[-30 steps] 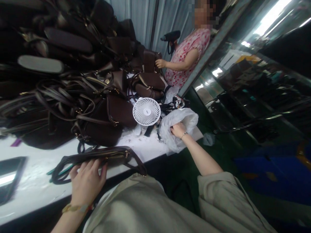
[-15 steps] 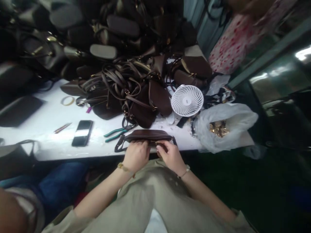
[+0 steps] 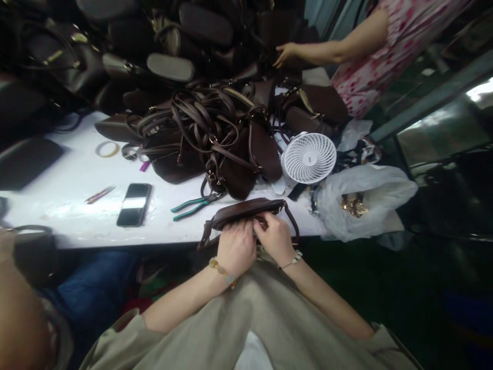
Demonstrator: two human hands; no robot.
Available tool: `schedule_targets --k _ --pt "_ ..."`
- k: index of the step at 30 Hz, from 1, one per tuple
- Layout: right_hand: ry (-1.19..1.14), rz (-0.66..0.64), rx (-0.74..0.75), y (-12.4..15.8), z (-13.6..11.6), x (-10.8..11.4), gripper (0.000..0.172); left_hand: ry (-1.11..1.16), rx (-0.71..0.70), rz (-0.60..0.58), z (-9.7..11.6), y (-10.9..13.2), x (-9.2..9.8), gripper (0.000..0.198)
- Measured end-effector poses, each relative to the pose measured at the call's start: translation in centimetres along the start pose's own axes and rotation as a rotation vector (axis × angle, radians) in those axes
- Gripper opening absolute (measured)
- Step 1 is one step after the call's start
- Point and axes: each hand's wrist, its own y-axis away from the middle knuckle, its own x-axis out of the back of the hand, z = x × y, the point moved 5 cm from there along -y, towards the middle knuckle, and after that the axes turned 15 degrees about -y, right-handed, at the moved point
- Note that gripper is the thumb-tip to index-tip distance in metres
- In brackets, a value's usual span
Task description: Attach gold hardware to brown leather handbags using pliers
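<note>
A small dark brown leather handbag (image 3: 242,214) is held up at the table's front edge, and its thin strap loops down on both sides. My left hand (image 3: 235,249) grips it from below and covers its lower part. My right hand (image 3: 274,237) pinches its top edge next to a small metal fitting, close to my left hand. Green-handled pliers (image 3: 194,207) lie just beyond the bag on the white table (image 3: 69,216). A heap of brown leather bags (image 3: 234,164) with tangled straps rises behind them.
A phone (image 3: 134,204) and a slim tool (image 3: 100,194) lie to the left. A white fan (image 3: 308,158) stands by the heap. To its right, a plastic bag (image 3: 362,198) holds gold fittings. A co-worker's hand (image 3: 285,54) reaches over the far side of the heap.
My view has swung left since the oldest frame. My right hand has left the plastic bag and joined my left on the handbag, now raised and tilted. The co-worker's arm has reached out over the heap.
</note>
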Motion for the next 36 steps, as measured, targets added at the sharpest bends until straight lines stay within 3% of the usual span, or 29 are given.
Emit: schedule_targets --k 4,8,10,12,13,15,18,20,22,26,32,36 --pt "-0.148 0.113 0.132 1.5 0.2 -0.9 0.007 0.002 -0.004 0.006 0.1 -0.2 -0.4 0.026" --pt "-0.225 0.22 0.31 2.7 0.6 -1.4 0.005 0.118 -0.182 0.108 -1.1 1.6 2.7 0.039" --pt "-0.238 0.254 0.337 2.8 0.9 -1.4 0.007 0.201 -0.22 0.238 -4.0 2.9 4.6 0.042" --pt "-0.243 0.277 0.327 2.7 1.2 -1.5 0.01 0.175 -0.021 0.358 -9.2 3.6 4.6 0.029" --pt "-0.244 0.286 0.321 2.7 1.2 -1.4 0.011 0.101 0.105 0.342 -12.0 3.7 3.5 0.024" --pt "-0.244 0.302 0.312 2.7 1.3 -1.4 0.01 -0.075 0.255 0.175 -16.7 3.2 -0.4 0.025" --pt "-0.254 0.333 0.29 2.8 1.4 -1.4 0.008 -0.227 0.329 -0.046 -20.8 2.0 -6.6 0.036" --pt "-0.259 0.352 0.269 2.9 1.6 -1.4 0.009 -0.24 0.288 -0.107 -21.4 1.3 -8.8 0.038" --pt "-0.262 0.371 0.258 3.0 1.7 -1.4 0.009 -0.227 0.224 -0.146 -21.0 0.9 -9.3 0.037" --pt "-0.265 0.385 0.252 2.8 1.6 -1.5 0.008 -0.184 0.169 -0.213 -19.4 1.0 -7.9 0.028" --pt "-0.289 0.368 0.282 2.7 1.6 -1.5 0.005 -0.019 0.242 -0.269 -16.9 -0.8 -7.3 0.026" --pt "-0.324 0.367 0.284 2.9 1.9 -1.4 0.005 0.187 0.334 -0.345 -17.6 0.7 -6.3 0.018"
